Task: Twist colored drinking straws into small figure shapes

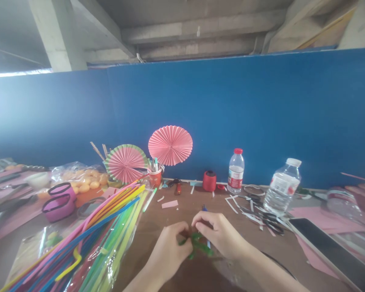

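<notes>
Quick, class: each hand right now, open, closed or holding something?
Left hand: closed, holding a green pipe cleaner.
Right hand: curled beside it; grip cannot be told.

Person's forearms (261,265) converge forward; left hand (172,245) and right hand (220,232) close together, fingers (207,219) curled inward.

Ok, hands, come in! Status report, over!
Left hand pinching green piece. Right hand close beside it, grip unclear. Colourful strips lie left of both hands, seemingly not blocking.
</notes>
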Motion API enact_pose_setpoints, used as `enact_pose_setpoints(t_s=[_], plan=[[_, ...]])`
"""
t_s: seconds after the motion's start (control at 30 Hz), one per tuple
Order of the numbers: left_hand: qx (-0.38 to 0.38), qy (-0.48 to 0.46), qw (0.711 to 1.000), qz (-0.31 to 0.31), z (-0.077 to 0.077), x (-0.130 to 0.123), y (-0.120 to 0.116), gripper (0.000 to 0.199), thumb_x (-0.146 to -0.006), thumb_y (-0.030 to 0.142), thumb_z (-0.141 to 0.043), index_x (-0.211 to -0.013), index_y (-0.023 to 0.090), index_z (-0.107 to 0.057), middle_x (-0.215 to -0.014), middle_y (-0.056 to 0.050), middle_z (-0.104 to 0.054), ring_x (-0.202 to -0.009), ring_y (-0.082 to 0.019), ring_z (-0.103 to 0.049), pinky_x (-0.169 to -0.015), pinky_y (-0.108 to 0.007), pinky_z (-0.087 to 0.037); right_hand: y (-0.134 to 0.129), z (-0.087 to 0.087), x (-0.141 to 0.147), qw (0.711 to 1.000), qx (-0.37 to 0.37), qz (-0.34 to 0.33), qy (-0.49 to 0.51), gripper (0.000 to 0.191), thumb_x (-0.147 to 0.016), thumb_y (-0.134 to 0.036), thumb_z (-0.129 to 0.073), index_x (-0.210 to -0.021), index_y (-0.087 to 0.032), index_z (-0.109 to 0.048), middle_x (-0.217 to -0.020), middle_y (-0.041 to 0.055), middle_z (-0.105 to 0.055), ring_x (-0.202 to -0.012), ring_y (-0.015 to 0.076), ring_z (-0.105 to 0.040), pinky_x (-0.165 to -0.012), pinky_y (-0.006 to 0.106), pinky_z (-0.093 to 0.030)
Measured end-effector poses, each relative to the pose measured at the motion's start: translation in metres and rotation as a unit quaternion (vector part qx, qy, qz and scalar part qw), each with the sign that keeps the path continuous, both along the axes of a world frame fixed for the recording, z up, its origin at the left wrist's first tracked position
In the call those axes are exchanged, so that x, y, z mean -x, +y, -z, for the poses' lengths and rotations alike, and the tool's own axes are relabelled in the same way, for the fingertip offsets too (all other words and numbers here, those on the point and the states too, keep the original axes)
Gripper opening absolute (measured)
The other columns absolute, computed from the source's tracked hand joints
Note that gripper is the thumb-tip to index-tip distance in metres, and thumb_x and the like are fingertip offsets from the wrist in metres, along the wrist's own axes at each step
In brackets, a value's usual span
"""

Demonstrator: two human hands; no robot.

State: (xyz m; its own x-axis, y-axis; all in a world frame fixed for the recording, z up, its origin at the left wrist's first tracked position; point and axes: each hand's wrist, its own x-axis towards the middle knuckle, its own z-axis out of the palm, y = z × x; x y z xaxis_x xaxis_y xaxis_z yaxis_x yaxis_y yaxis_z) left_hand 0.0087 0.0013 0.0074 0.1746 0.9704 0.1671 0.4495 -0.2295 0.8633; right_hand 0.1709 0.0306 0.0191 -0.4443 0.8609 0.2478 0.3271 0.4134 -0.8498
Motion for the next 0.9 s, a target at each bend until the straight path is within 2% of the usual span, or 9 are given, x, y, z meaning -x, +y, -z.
enact_pose_setpoints(t_s=[0.1, 0.17, 0.23, 0.33, 0.43, 0.53, 0.63, 0.8, 0.9], plan=[[0.051, -0.088, 0.994, 0.025, 0.000, 0.000, 0.002, 0.011, -0.066, 0.013, -0.044, -0.062, 0.017, -0.053, -0.053, 0.004, -0.051, -0.050, -0.011, -0.048, -0.049, -0.019, -0.034, 0.004, -0.002, -0.005, 0.998, 0.046, -0.018, 0.044, 0.026, -0.078, -0.013, -0.034, -0.077, -0.018, -0.059, -0.067, -0.0013, -0.058, -0.052, 0.0086, -0.052, -0.046, 0.018, -0.039], [0.066, -0.134, 0.988, 0.028, -0.001, 0.000, 0.004, 0.008, -0.067, 0.014, -0.047, -0.062, 0.016, -0.053, -0.052, 0.004, -0.052, -0.049, -0.010, -0.049, -0.050, -0.020, -0.036, 0.008, -0.001, -0.007, 0.997, 0.056, -0.027, 0.055, 0.023, -0.077, -0.013, -0.036, -0.077, -0.017, -0.059, -0.063, -0.0018, -0.056, -0.051, 0.0090, -0.051, -0.046, 0.019, -0.040], [0.101, -0.179, 0.978, 0.027, -0.003, -0.001, 0.005, 0.007, -0.068, 0.017, -0.048, -0.064, 0.016, -0.054, -0.052, 0.003, -0.053, -0.046, -0.010, -0.049, -0.047, -0.020, -0.037, 0.011, 0.002, -0.007, 0.999, 0.016, -0.026, 0.044, 0.018, -0.074, -0.013, -0.044, -0.076, -0.016, -0.061, -0.065, -0.0008, -0.058, -0.058, 0.0113, -0.055, -0.053, 0.022, -0.043], [0.145, -0.235, 0.961, 0.012, -0.006, -0.002, 0.005, 0.008, -0.070, 0.020, -0.050, -0.063, 0.016, -0.052, -0.048, 0.004, -0.051, -0.040, -0.009, -0.047, -0.041, -0.018, -0.035, 0.011, 0.005, -0.004, 0.997, -0.080, -0.019, 0.012, 0.012, -0.072, -0.015, -0.054, -0.075, -0.018, -0.065, -0.076, 0.0021, -0.062, -0.072, 0.0148, -0.057, -0.066, 0.026, -0.044], [0.137, -0.269, 0.953, -0.014, -0.007, -0.004, 0.005, 0.011, -0.070, 0.021, -0.052, -0.061, 0.016, -0.049, -0.045, 0.006, -0.047, -0.038, -0.007, -0.045, -0.040, -0.016, -0.033, 0.008, 0.008, -0.001, 0.986, -0.161, -0.021, -0.028, 0.015, -0.077, -0.015, -0.050, -0.073, -0.018, -0.064, -0.073, 0.0024, -0.061, -0.069, 0.0132, -0.056, -0.063, 0.023, -0.043], [0.123, -0.241, 0.962, -0.033, -0.003, -0.003, 0.007, 0.013, -0.073, 0.024, -0.050, -0.063, 0.016, -0.048, -0.042, 0.006, -0.047, -0.037, -0.007, -0.043, -0.039, -0.016, -0.030, 0.003, 0.013, 0.002, 0.965, -0.243, -0.025, -0.094, 0.020, -0.082, -0.015, -0.044, -0.073, -0.018, -0.061, -0.070, 0.0022, -0.058, -0.067, 0.0126, -0.054, -0.061, 0.022, -0.041], [0.079, -0.178, 0.980, -0.046, 0.003, 0.000, 0.010, 0.011, -0.073, 0.022, -0.048, -0.063, 0.016, -0.049, -0.045, 0.005, -0.048, -0.040, -0.008, -0.046, -0.041, -0.016, -0.032, 0.001, 0.017, 0.003, 0.945, -0.291, -0.020, -0.149, 0.019, -0.083, -0.014, -0.041, -0.078, -0.017, -0.059, -0.071, 0.0030, -0.058, -0.067, 0.0136, -0.053, -0.061, 0.023, -0.040], [-0.013, -0.059, 0.996, -0.064, 0.004, 0.004, 0.007, 0.012, -0.074, 0.018, -0.045, -0.064, 0.017, -0.050, -0.054, 0.004, -0.051, -0.046, -0.008, -0.047, -0.044, -0.016, -0.032, 0.003, 0.017, 0.000, 0.930, -0.319, -0.065, -0.168, 0.020, -0.080, -0.007, -0.039, -0.085, -0.017, -0.056, -0.082, 0.0046, -0.059, -0.078, 0.0151, -0.053, -0.070, 0.024, -0.040], [-0.051, -0.020, 0.997, -0.060, 0.002, 0.003, 0.003, 0.010, -0.074, 0.019, -0.046, -0.068, 0.018, -0.054, -0.069, 0.000, -0.060, -0.054, -0.011, -0.052, -0.046, -0.018, -0.035, 0.005, 0.015, -0.004, 0.923, -0.318, -0.065, -0.206, 0.016, -0.076, -0.008, -0.044, -0.084, -0.017, -0.055, -0.081, 0.0046, -0.059, -0.074, 0.0162, -0.052, -0.064, 0.024, -0.039]])
